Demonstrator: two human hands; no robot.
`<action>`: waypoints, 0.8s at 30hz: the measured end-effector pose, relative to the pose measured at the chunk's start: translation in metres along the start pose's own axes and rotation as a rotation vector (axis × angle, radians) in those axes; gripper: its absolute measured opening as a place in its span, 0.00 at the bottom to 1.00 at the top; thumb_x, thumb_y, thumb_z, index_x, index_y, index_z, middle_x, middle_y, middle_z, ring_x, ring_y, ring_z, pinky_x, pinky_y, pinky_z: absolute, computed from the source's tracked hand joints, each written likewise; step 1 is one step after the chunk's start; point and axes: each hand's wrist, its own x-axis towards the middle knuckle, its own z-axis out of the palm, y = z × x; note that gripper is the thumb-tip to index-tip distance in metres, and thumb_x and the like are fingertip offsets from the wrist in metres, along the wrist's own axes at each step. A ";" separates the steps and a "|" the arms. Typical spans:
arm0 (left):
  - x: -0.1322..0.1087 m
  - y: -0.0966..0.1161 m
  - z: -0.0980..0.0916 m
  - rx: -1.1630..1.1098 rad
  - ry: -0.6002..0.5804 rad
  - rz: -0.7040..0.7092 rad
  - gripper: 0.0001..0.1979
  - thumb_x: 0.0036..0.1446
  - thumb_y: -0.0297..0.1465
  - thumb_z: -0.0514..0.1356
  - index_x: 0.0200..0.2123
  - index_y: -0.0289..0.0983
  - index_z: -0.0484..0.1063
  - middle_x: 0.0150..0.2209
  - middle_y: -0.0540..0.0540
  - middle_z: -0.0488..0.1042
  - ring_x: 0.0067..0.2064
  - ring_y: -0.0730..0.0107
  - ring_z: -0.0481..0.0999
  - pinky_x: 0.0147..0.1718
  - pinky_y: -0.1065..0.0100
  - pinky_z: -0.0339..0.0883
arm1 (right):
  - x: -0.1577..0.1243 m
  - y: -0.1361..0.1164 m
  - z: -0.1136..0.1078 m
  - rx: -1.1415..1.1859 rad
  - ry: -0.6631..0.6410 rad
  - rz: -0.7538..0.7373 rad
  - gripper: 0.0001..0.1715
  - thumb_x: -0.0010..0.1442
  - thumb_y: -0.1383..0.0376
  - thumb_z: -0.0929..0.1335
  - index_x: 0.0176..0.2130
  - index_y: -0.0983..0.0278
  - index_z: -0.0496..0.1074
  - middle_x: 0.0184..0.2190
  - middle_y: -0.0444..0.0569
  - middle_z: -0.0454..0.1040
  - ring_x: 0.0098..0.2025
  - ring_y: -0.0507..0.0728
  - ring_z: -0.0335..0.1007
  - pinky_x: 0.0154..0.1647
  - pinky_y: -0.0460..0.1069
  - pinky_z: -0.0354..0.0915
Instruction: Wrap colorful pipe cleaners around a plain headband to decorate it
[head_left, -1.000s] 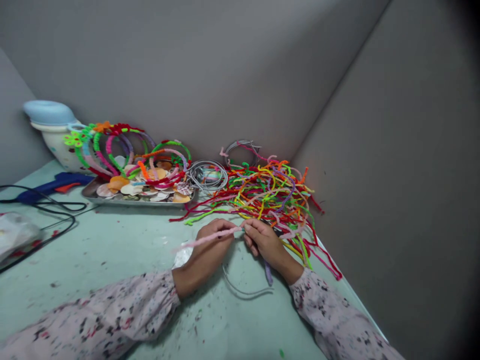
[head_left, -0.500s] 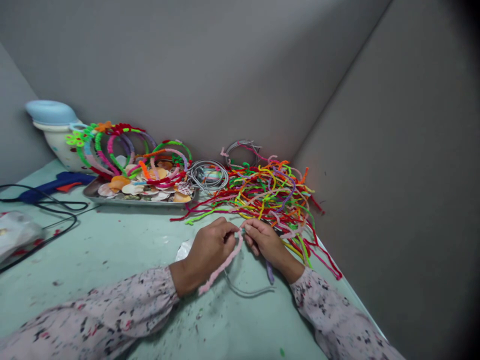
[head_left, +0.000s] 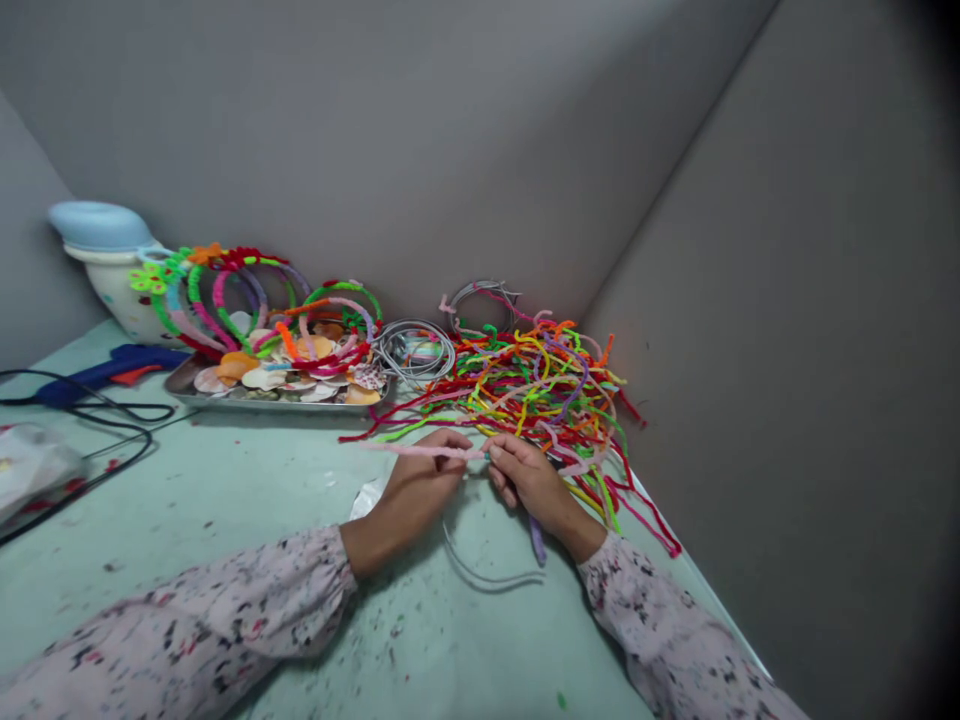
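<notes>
My left hand [head_left: 426,486] pinches a pale pink pipe cleaner [head_left: 405,449], whose free end points left over the table. Close beside it, my right hand [head_left: 529,480] is closed on the pink strip's other end, where a small bit of teal shows between the fingertips. A purple fuzzy strip [head_left: 538,541] hangs below my right hand. Under both hands a thin grey wire [head_left: 487,582] curves over the pale green table [head_left: 420,660]. What joins the wire to the fingers is hidden.
A heap of coloured pipe cleaners [head_left: 536,385] lies behind my right hand. Farther left are wire coils [head_left: 415,352], a metal tray [head_left: 300,405] of shells and fuzzy headbands, a blue glue gun [head_left: 97,375] with black cable, and a white pot [head_left: 120,290] with a blue lid.
The pink pipe cleaner has swung from hanging down toward the lower left to lying nearly level, pointing left. My left hand has turned a little; my right hand has barely moved.
</notes>
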 end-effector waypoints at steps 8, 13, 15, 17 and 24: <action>0.007 -0.008 0.002 -0.231 -0.109 -0.220 0.17 0.56 0.42 0.55 0.25 0.34 0.66 0.18 0.52 0.65 0.19 0.78 0.63 0.19 0.74 0.53 | 0.000 0.001 -0.002 -0.040 -0.027 0.015 0.14 0.62 0.55 0.62 0.39 0.63 0.65 0.18 0.36 0.62 0.13 0.45 0.52 0.14 0.41 0.48; 0.010 -0.008 0.002 -0.171 -0.144 -0.313 0.16 0.54 0.42 0.56 0.23 0.35 0.64 0.17 0.52 0.65 0.16 0.77 0.62 0.16 0.74 0.50 | -0.001 0.000 -0.001 -0.061 -0.025 0.015 0.14 0.61 0.55 0.62 0.38 0.63 0.66 0.18 0.36 0.62 0.14 0.45 0.52 0.14 0.41 0.48; 0.011 -0.008 0.002 -0.145 -0.152 -0.331 0.17 0.53 0.43 0.56 0.22 0.36 0.64 0.15 0.53 0.64 0.16 0.77 0.61 0.16 0.74 0.49 | -0.001 0.000 0.000 -0.063 -0.020 0.014 0.14 0.61 0.55 0.62 0.37 0.63 0.66 0.18 0.36 0.61 0.13 0.45 0.52 0.14 0.41 0.48; 0.011 -0.007 0.001 -0.118 -0.149 -0.353 0.17 0.52 0.43 0.56 0.21 0.36 0.64 0.15 0.53 0.64 0.16 0.77 0.60 0.16 0.73 0.48 | -0.001 0.000 0.000 -0.065 -0.020 0.014 0.14 0.61 0.55 0.62 0.37 0.63 0.66 0.18 0.36 0.61 0.13 0.45 0.52 0.14 0.41 0.48; 0.011 -0.005 -0.002 -0.078 -0.162 -0.296 0.16 0.52 0.41 0.56 0.20 0.36 0.62 0.14 0.54 0.62 0.17 0.78 0.58 0.17 0.74 0.48 | 0.000 0.001 -0.001 -0.069 -0.024 0.006 0.14 0.62 0.56 0.62 0.37 0.64 0.66 0.18 0.36 0.61 0.13 0.45 0.53 0.14 0.42 0.48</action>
